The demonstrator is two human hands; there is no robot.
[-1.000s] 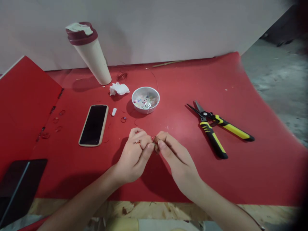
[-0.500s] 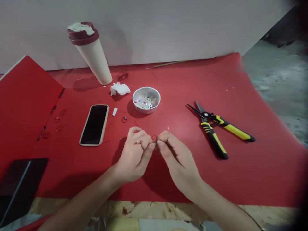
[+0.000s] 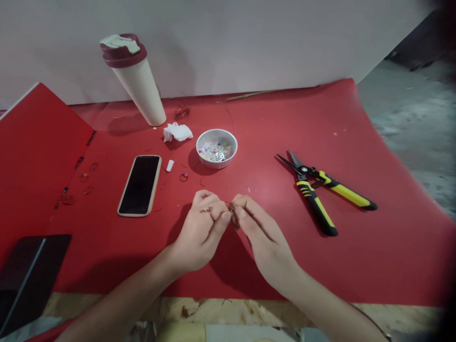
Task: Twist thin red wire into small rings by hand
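The left hand [image 3: 199, 232] and the right hand [image 3: 267, 237] are held close together above the red mat [image 3: 374, 251], fingers curled inward, narrowly pinching a thin reddish wire loop [image 3: 230, 206] between them; the fingertips nearly hide it, so its exact shape is hard to tell. A small ring-like glint [image 3: 205, 209] shows on a finger of the left hand. Straight ahead of the left hand lies a small wire ring [image 3: 184, 177], and just beyond that ring, ahead of the gap between the hands, sits a round metal bowl [image 3: 216, 148] filled with tiny multicoloured beads [image 3: 215, 151]. To the right of the right hand, well apart from it, lie yellow-and-black-handled snips [image 3: 315, 194], their blades pointing away to the left. Left of the left hand is a smartphone [image 3: 139, 185] in a beige case, face up, with a small white cylinder [image 3: 170, 165] just beside its upper right corner. Farther left, near the mat's fold, lie at least 4 more wire rings [image 3: 84, 177]. Far ahead of the hands are a crumpled tissue [image 3: 177, 132], a tangle of red wire [image 3: 181, 113] and a tilted cream bottle [image 3: 137, 83] with a maroon lid. A dark tablet [image 3: 28, 280] sits at lower left, beyond the left forearm.
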